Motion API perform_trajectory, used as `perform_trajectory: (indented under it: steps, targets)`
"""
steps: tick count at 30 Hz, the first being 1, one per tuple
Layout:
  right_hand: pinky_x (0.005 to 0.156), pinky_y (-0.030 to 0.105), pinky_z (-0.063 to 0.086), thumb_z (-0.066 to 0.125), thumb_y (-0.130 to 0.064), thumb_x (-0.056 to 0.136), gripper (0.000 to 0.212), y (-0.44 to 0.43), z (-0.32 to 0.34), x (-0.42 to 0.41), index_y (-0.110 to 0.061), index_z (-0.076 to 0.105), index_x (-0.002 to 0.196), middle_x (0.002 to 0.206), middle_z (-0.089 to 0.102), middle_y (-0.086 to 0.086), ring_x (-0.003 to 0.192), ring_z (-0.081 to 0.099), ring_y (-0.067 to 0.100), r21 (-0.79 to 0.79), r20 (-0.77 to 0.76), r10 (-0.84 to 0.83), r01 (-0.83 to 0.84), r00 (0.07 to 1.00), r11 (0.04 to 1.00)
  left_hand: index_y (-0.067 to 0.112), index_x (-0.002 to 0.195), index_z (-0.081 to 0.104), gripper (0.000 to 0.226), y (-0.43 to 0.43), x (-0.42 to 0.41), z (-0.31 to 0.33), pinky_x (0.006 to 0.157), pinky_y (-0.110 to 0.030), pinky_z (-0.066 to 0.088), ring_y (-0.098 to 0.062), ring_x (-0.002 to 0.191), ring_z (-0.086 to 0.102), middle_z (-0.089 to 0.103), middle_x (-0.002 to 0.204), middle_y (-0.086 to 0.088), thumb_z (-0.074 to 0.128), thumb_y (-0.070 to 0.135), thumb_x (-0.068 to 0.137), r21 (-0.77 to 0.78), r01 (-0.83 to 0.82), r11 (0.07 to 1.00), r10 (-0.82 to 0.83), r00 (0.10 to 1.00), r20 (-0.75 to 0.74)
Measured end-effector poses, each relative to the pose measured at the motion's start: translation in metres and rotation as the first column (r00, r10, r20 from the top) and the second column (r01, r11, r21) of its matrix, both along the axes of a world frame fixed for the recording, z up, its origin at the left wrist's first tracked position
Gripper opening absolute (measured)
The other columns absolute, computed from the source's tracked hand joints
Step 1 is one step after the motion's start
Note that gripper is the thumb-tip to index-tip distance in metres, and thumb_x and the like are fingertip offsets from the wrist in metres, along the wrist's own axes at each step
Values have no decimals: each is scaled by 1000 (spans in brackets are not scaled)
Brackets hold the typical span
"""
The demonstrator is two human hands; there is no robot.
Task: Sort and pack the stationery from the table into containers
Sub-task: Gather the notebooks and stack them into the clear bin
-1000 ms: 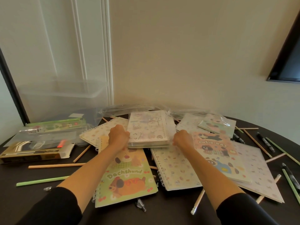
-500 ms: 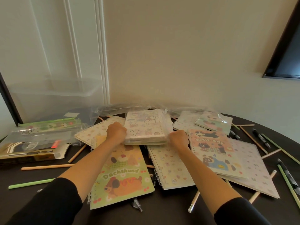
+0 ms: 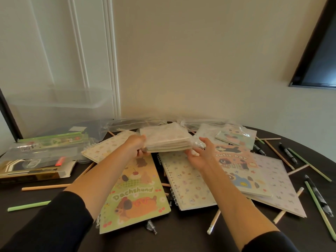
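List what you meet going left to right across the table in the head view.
Gold-edged box → Dachshund notebook → spiral notebook with small prints → cutie day notebook → black pen.

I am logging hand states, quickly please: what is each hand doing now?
Left hand: grips the wrapped notebook pack at its left end.
Right hand: open, touching the pack's right end.
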State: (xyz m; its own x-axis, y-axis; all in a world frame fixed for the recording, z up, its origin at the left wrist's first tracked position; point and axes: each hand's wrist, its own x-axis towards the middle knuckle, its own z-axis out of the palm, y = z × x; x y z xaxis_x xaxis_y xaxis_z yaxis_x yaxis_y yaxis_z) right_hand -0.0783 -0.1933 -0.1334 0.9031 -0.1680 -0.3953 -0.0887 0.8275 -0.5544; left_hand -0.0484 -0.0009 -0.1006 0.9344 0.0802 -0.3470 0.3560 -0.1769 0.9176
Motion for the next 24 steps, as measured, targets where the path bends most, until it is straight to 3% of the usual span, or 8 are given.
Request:
perform_trajectory:
  steps: [3,5,8,12,15,18,20,24]
  targets:
    - [56,29,56,64,-25,81,44,15,10,-1,-5,52,119,99,59,10,87,59,23,-78,44,137,-134,990,988,4,86,43,21,-7,-3,-2,26,-8,24,-14,31,54,53,52,-10,34,16,101,-10,17,1000,-17,1000,-6]
    - [68,41,53,70,-21,79,45,27,18,-1,-9,50,118,108,56,14,98,56,29,-134,11,153,-150,988,980,3,80,41,25,-11,-5,-2,26,-8,27,-13,28,53,47,31,-5,29,11,101,-28,25,999,-24,1000,7]
    - [56,42,51,74,-6,74,59,34,20,9,-6,41,124,117,53,15,103,53,30,-281,-62,85,-99,994,955,5,69,38,34,-11,-7,-4,27,-9,26,-17,40,55,43,26,-5,25,7,100,-3,41,999,-41,999,-3]
    - [64,40,54,72,6,65,67,26,16,14,-2,43,125,116,55,15,104,57,30,-387,-134,-30,-24,991,922,4,59,43,43,-7,-11,-6,32,-11,23,-15,39,44,61,47,-21,31,14,99,-1,83,997,-83,996,-33]
    - [81,40,53,68,9,68,57,17,24,6,0,47,121,114,55,15,104,56,28,-424,-103,-71,21,992,906,2,62,54,48,-10,-15,-1,37,-14,29,-12,38,34,62,46,-12,38,28,99,37,105,994,-104,994,-24]
    - [63,39,55,65,10,66,56,2,33,-7,1,51,119,113,57,15,94,58,27,-410,-67,-86,51,994,911,1,84,54,36,-21,-18,3,38,-19,41,-16,39,49,62,48,-11,44,33,97,-27,133,991,-133,991,-8]
    - [52,34,51,63,11,66,46,-7,41,-20,0,54,110,110,59,16,89,58,28,-383,-34,-98,78,995,921,5,98,50,29,-31,-20,10,44,-23,50,-20,48,57,62,63,-12,48,34,95,-133,151,980,-150,989,13]
    - [57,35,51,60,9,72,19,-22,60,-41,-1,55,87,84,59,12,74,58,25,-365,49,-107,118,993,924,9,97,50,23,-45,-18,30,43,-25,53,-21,61,57,54,84,-10,50,31,94,-266,147,953,-123,987,105]
